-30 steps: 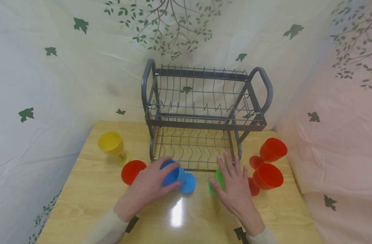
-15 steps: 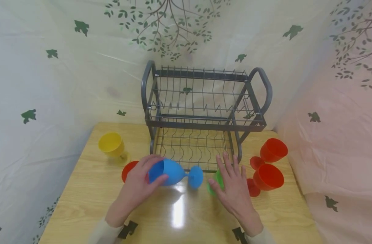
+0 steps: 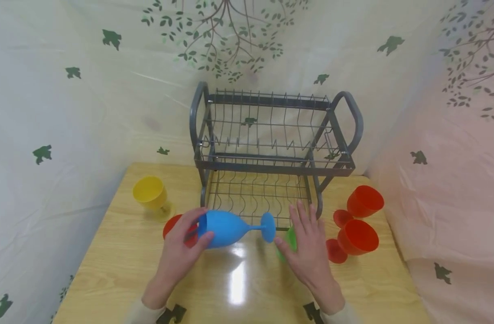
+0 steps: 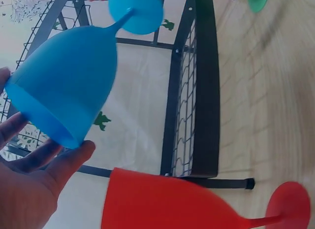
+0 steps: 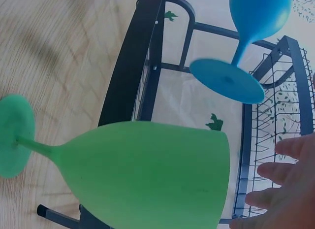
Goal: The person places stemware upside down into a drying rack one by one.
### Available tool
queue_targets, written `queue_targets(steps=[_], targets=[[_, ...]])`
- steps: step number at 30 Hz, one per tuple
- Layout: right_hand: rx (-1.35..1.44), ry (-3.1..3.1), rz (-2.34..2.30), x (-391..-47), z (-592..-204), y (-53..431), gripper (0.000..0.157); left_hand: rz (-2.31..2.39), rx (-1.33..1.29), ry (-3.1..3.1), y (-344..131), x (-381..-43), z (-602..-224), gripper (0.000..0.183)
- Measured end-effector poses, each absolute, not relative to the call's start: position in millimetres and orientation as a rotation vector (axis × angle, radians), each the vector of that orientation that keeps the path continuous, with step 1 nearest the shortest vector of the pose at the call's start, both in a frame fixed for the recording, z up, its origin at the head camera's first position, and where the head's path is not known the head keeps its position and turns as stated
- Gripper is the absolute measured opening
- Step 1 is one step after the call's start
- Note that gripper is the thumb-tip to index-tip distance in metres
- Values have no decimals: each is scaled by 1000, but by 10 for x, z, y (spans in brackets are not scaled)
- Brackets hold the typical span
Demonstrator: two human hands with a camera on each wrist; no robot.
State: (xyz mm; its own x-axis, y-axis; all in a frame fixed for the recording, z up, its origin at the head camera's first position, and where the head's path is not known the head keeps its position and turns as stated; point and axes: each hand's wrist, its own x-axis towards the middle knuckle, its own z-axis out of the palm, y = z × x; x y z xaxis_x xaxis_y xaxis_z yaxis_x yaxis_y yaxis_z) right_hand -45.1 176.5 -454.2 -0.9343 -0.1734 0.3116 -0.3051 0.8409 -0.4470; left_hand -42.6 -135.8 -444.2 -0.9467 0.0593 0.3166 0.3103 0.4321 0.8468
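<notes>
A blue plastic goblet (image 3: 224, 228) lies sideways in the air above the table, its foot toward the right. My left hand (image 3: 176, 256) grips it at the rim, thumb on the near side and fingers on the far side. In the left wrist view the bowl of the blue goblet (image 4: 74, 76) tips mouth-down. My right hand (image 3: 313, 254) has its fingers spread, thumb tip close to the blue foot. Partly hidden behind that hand stands a green goblet (image 5: 147, 165), upright on the table. A red goblet (image 3: 172, 225) stands just behind my left hand, mostly covered by it.
A dark two-tier dish rack (image 3: 271, 168) stands at the back of the wooden table (image 3: 117, 270). On the left is a yellow goblet (image 3: 150, 193). Two more red goblets, one farther back (image 3: 364, 201) and one nearer (image 3: 357, 237), stand at the right edge.
My left hand has lifted the blue goblet off the table and turned it from upright to sideways, its foot swinging up and right. The right hand has barely moved.
</notes>
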Motion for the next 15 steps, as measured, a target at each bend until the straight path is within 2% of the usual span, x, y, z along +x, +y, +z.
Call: queue_targets(steps=[15], targets=[[357,-2568,1045,-443,-4537,1695,84,-1940,-166,-2259,-1290,-362,-4531,48]])
